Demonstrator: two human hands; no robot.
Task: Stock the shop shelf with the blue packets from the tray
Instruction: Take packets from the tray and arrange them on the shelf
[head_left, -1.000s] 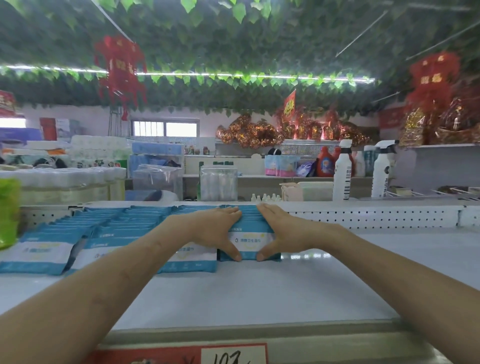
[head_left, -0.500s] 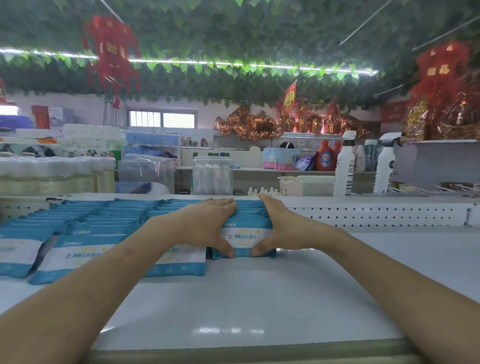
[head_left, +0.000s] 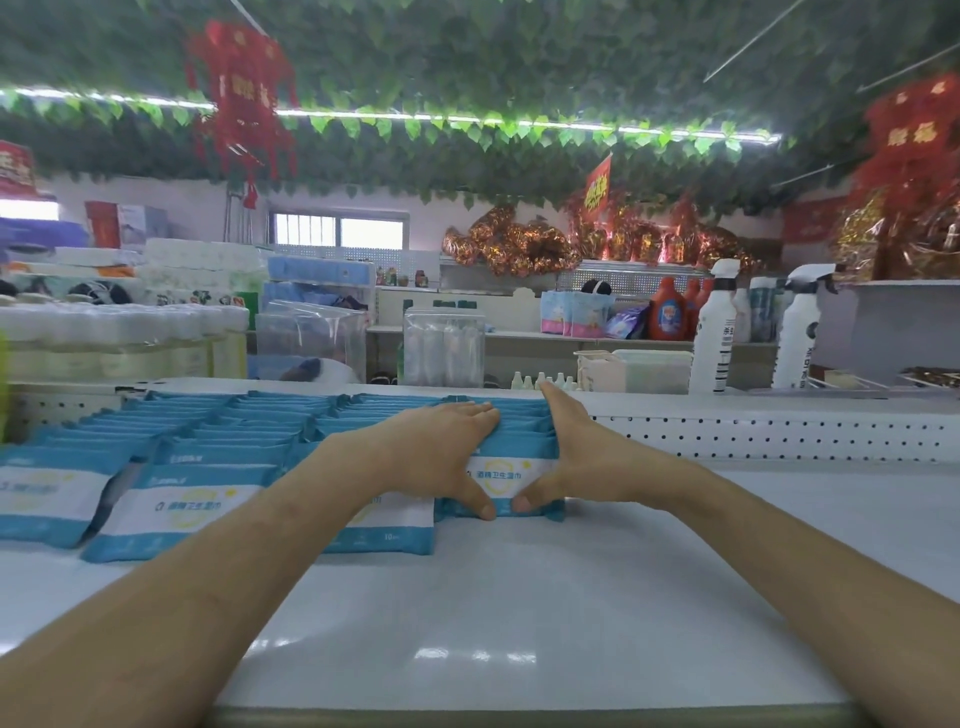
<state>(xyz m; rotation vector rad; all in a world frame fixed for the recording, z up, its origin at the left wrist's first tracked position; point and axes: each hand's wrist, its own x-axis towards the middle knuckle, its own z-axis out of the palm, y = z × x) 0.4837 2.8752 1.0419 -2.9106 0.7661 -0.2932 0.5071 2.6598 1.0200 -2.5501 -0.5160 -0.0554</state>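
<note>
White shop shelf (head_left: 519, 613) under a leafy green ceiling (head_left: 467, 52); I see rows of blue packets (head_left: 244, 431) lying overlapped on its left half, running back to the perforated rail (head_left: 779, 436). My left hand (head_left: 431, 457) lies flat on the rightmost row (head_left: 522, 421), fingers straight, thumb on the front edge of the front packet (head_left: 511, 475); my right hand (head_left: 576, 457) stands on edge against that row's right flank, fingers straight, thumb at the same edge, thumb tips nearly meeting. Neither hand grips anything, both just press; white spray bottles (head_left: 714, 332) stand behind the shelf, right side.
</note>
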